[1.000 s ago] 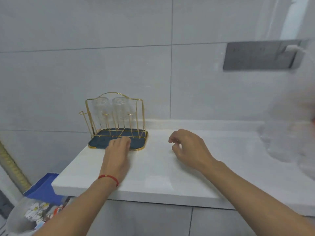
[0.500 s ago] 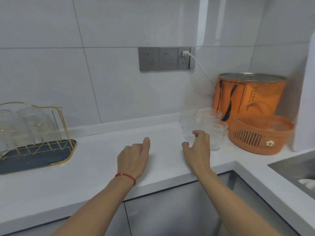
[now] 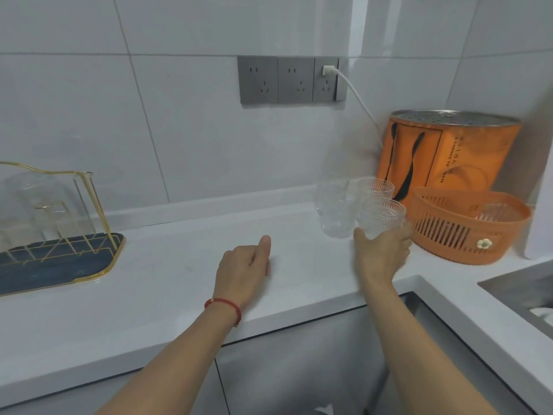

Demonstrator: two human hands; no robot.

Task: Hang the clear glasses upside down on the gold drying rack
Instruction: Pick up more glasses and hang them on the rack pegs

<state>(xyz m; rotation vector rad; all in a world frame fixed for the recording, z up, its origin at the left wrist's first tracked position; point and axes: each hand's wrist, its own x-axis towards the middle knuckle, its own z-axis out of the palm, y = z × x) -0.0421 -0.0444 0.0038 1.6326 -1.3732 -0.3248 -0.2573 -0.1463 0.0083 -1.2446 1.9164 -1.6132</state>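
The gold drying rack (image 3: 89,205) with its dark blue tray stands at the far left of the white counter. Two clear glasses (image 3: 33,199) hang upside down on it. At the right, three clear ribbed glasses stand upright in a cluster. My right hand (image 3: 381,256) is wrapped around the nearest glass (image 3: 381,215). A second glass (image 3: 336,212) stands to its left and a third glass (image 3: 375,188) behind it. My left hand (image 3: 244,269), with a red string at the wrist, rests loosely curled on the counter, holding nothing.
An orange slotted basket (image 3: 466,232) and an orange drum with a metal lid (image 3: 446,154) stand right of the glasses. A grey socket strip (image 3: 288,80) with a white cable is on the tiled wall. A sink edge (image 3: 520,292) shows at the lower right.
My view swung from the rack to the right. My right hand reached forward and closed around the nearest glass. My left hand left the rack's tray and rests mid-counter.
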